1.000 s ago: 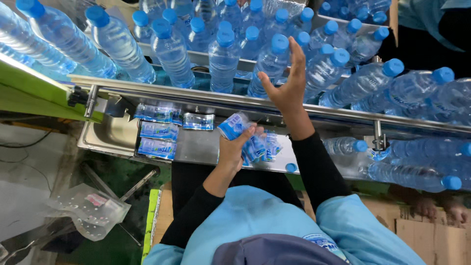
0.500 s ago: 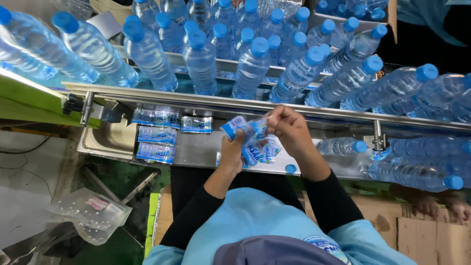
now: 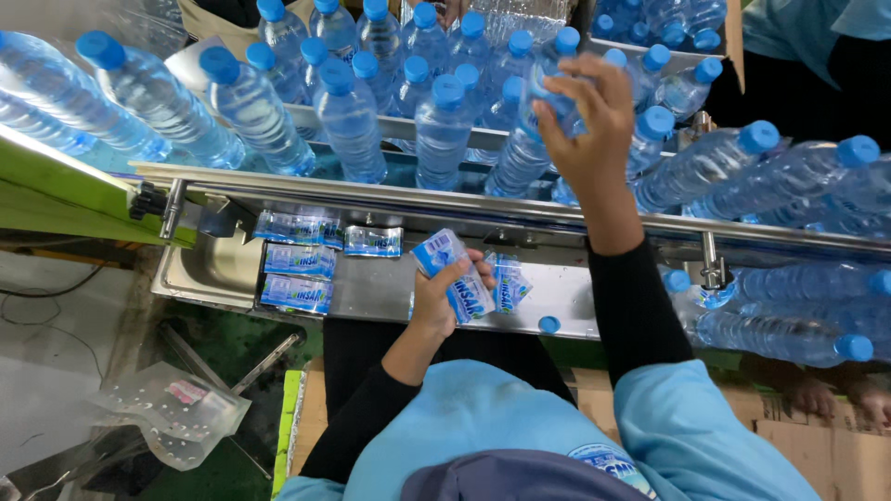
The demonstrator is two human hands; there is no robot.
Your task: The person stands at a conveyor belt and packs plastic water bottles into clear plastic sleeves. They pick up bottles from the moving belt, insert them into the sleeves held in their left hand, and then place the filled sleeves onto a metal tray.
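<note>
Our right hand [image 3: 585, 121] reaches over steel rail, fingers gripping clear plastic water bottle with blue cap [image 3: 543, 88] among upright bottles. Our left hand [image 3: 441, 297] fingers closed on stack of blue-white label sleeves [image 3: 453, 274] above steel tabletop [image 3: 380, 288].

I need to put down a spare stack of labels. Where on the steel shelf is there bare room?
Bare steel shelf lies between the flat label stacks and the left hand, which holds a label bundle. A second strip runs from the loose blue cap toward the right post. The belt above, where the right hand grips a bottle, is packed.
</note>
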